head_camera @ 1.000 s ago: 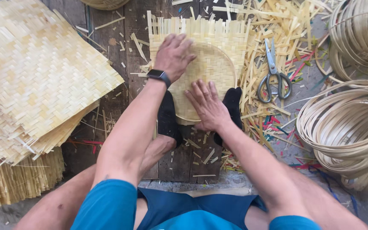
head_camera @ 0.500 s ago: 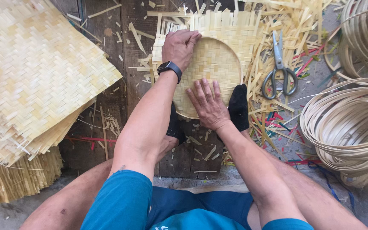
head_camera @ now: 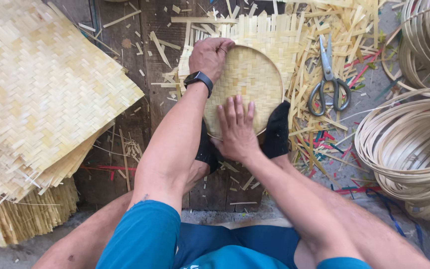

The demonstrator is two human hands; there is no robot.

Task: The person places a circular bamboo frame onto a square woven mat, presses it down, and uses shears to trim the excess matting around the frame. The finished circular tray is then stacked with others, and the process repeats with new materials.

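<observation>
My left hand (head_camera: pixel 209 57) lay curled over the upper left rim of the round woven bamboo tray (head_camera: pixel 247 84), fingers (head_camera: pixel 223 46) bent and gripping that edge, with a black watch (head_camera: pixel 198 79) on the wrist. My right hand (head_camera: pixel 236 130) was pressed flat on the lower part of the same tray, its fingers (head_camera: pixel 235 107) spread wide and pointing away from me, holding nothing, only bearing down on the weave. The tray sat on the dark wooden floor planks (head_camera: pixel 120 55) straight ahead of me, on top of a square woven mat (head_camera: pixel 274 35) whose loose strip ends stuck out beyond the rim at the top and right. My 2 feet in black socks (head_camera: pixel 277 130) touched the tray's near edge, 1 on each side of my right wrist.

Just right of the tray lay a pair of grey scissors (head_camera: pixel 328 79) on a litter of bamboo offcuts (head_camera: pixel 319 134), blades pointing away from me. Further right, well apart from my hands, stood coils of thin bamboo hoops (head_camera: pixel 409 144). On my left was a big stack of woven bamboo sheets (head_camera: pixel 41 94), its corner reaching near my left forearm without touching it.
</observation>
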